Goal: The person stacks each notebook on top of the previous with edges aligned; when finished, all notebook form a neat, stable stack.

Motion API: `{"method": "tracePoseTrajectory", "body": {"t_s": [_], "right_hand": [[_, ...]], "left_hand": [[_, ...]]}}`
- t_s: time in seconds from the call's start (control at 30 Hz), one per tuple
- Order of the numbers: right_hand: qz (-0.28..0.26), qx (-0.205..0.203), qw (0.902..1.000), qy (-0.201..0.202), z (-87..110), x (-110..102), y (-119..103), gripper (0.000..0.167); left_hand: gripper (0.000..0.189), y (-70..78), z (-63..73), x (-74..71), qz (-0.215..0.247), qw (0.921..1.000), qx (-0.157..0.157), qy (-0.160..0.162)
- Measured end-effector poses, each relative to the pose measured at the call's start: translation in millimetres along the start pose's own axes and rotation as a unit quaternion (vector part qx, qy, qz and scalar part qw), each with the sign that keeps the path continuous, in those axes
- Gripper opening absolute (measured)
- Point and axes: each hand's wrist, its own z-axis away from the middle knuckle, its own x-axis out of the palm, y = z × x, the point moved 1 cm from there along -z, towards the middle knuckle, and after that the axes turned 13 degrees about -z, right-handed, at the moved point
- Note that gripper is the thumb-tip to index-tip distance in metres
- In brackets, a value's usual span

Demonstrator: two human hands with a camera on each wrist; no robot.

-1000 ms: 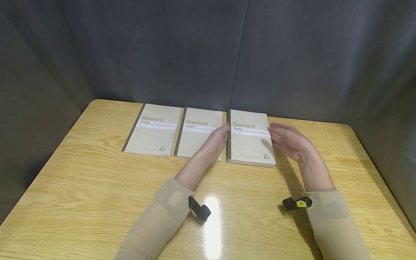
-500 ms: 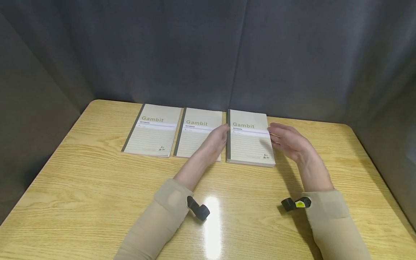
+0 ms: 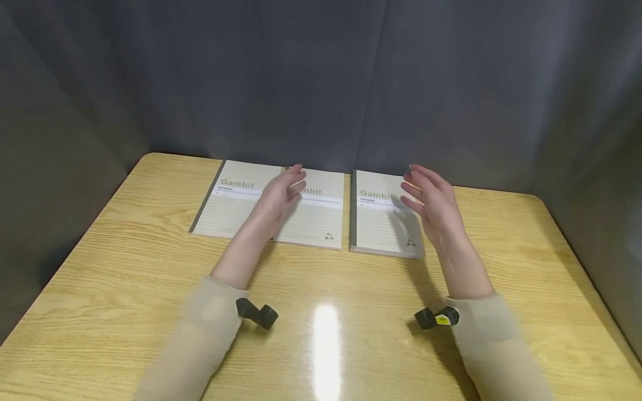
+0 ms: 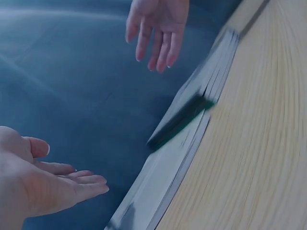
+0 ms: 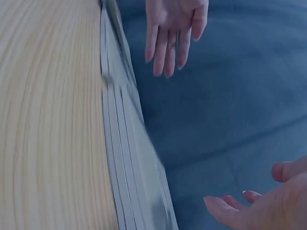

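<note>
Three groups of cream Gambit notebooks with dark spines lie in a row along the table's far side. The left notebook [image 3: 225, 214] and the middle notebook [image 3: 313, 223] lie close together. To the right is a thicker stack of notebooks [image 3: 381, 228]; its several layered edges show in the right wrist view [image 5: 127, 158]. My left hand [image 3: 276, 200] hovers over the gap between the left and middle notebooks, fingers extended, holding nothing. Above the right edge of the stack is my right hand [image 3: 433, 206], fingers spread and apart from the paper. Both palms face inward.
The wooden table [image 3: 281, 334] has rounded far corners. Dark grey curtains [image 3: 261, 78] hang behind it and at both sides. A black wrist camera [image 3: 258, 313] sits on the left sleeve, another black wrist camera [image 3: 435, 318] on the right.
My left hand has left the stack's spine side and moved left over the other notebooks. My right hand has risen off the stack's right edge, slightly leftward. The notebooks stay in place.
</note>
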Motion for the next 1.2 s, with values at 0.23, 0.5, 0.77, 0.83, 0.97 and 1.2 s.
{"method": "tracePoseTrajectory", "body": {"t_s": [0.23, 0.5, 0.77, 0.83, 0.97, 1.2], "right_hand": [[-0.047, 0.054, 0.9973, -0.017, -5.6, 57, 20, 0.057], [-0.039, 0.098, 0.9938, -0.035, -6.1, 89, 45, 0.062], [-0.014, 0.120, 0.9918, -0.042, -6.1, 95, 54, 0.067], [-0.010, 0.122, 0.9917, -0.040, -6.3, 94, 54, 0.068], [0.001, 0.124, 0.9913, -0.042, -6.5, 93, 55, 0.068], [0.011, 0.130, 0.9898, -0.056, -6.8, 96, 57, 0.070]], "left_hand": [[0.058, -6.9, 4.3, -31.6, -0.047, 0.9987, 0.000, 0.019], [0.058, -13.6, 0.4, -38.1, -0.049, 0.9981, -0.031, 0.022], [0.058, -20.1, -5.0, -37.3, -0.026, 0.9990, -0.033, 0.016], [0.059, -21.7, -6.6, -36.6, -0.022, 0.9990, -0.035, 0.013], [0.059, -23.2, -7.8, -35.7, -0.027, 0.9988, -0.039, 0.011], [0.058, -24.1, -6.8, -37.9, -0.015, 0.9982, -0.054, 0.022]]}}
